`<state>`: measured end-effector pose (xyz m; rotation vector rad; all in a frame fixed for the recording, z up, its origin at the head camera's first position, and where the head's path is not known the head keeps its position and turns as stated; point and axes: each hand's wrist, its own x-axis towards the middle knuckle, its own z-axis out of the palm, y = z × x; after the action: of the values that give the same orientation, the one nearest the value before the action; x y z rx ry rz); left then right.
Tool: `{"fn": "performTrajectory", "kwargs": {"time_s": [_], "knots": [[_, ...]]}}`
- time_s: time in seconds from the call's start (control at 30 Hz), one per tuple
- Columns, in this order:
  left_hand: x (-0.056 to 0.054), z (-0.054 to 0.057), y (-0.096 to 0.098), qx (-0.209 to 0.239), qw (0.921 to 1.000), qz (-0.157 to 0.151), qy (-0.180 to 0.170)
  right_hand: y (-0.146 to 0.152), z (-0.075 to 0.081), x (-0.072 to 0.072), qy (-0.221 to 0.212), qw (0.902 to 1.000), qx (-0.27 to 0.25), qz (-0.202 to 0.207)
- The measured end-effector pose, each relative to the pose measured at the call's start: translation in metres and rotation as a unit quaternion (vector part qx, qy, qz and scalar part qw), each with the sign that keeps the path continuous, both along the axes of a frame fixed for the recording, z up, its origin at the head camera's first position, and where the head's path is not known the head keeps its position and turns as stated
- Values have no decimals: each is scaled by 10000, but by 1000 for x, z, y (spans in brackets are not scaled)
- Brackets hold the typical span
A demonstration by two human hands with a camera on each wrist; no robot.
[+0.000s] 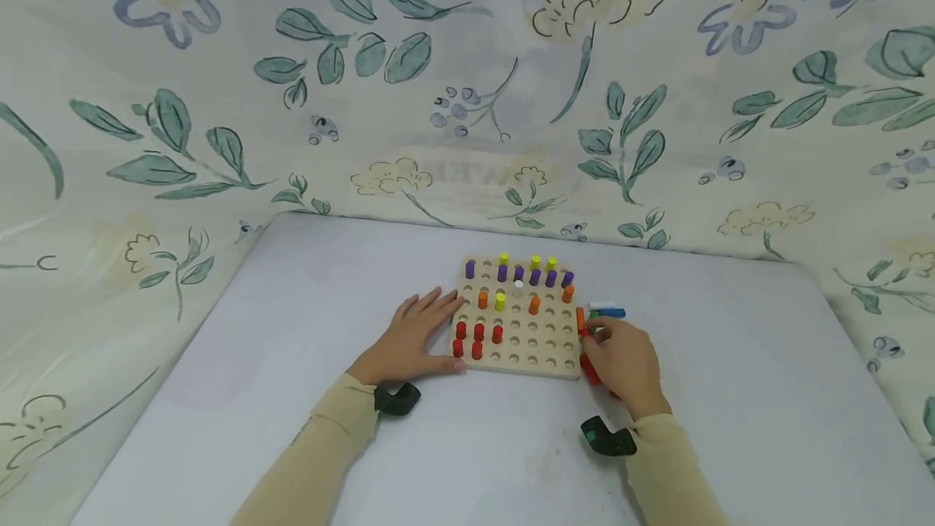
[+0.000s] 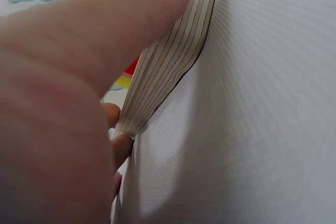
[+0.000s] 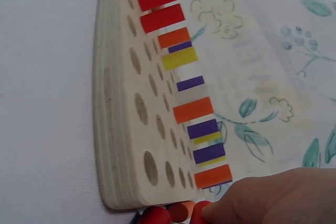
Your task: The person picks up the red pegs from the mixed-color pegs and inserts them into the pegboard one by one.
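Note:
A square wooden pegboard lies on the table with rows of round holes. Red pegs fill part of its near left; purple pegs, yellow pegs, orange pegs and a white peg stand farther back. My left hand rests spread at the board's left edge, its thumb by the near left corner; in the left wrist view the fingers touch the layered side. Just right of the board, my right hand pinches a red peg among loose ones.
Loose pegs lie along the board's right side: a blue peg, a white one, an orange one and red ones, partly hidden by the right hand. Flowered cloth hangs behind the white table.

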<state>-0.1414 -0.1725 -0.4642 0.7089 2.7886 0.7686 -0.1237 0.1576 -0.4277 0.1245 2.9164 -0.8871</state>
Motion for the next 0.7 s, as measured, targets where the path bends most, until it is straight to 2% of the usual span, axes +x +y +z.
{"fn": "performTrajectory", "kwargs": {"time_s": [0.27,0.7], "knots": [[1,3,1,-8,10000,-18,-3,7,5,2,143,9975,-679,-129],[1,3,0,11,10000,-12,35,1,8,2,794,9930,-825,-276]]}}
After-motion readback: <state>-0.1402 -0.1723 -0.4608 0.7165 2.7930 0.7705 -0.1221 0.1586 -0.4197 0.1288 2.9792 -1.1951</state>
